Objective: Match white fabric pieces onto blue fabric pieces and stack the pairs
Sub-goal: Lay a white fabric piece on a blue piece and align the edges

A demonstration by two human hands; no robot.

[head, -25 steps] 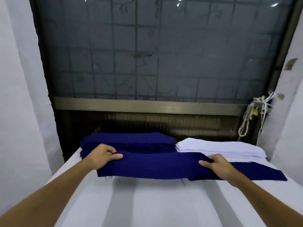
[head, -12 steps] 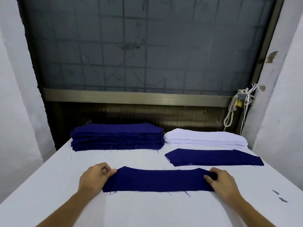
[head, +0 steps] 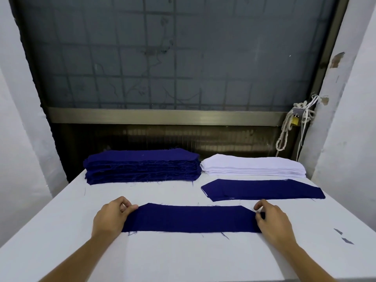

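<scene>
On the table (head: 183,261), back left, a tall fabric stack (head: 142,165); just right of it, a lower stack (head: 252,166), edges perhaps touching. In front of the lower stack, the far strip (head: 262,189). Nearest, centred, the near strip (head: 189,219), gripped at its ends by left hand (head: 110,217) and right hand (head: 273,221). Far right, two scraps (head: 347,240).

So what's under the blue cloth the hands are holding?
The blue cloth lies flat on the white table, left hand and right hand holding its ends. Whatever is directly beneath it is covered, so I can't tell.
</scene>
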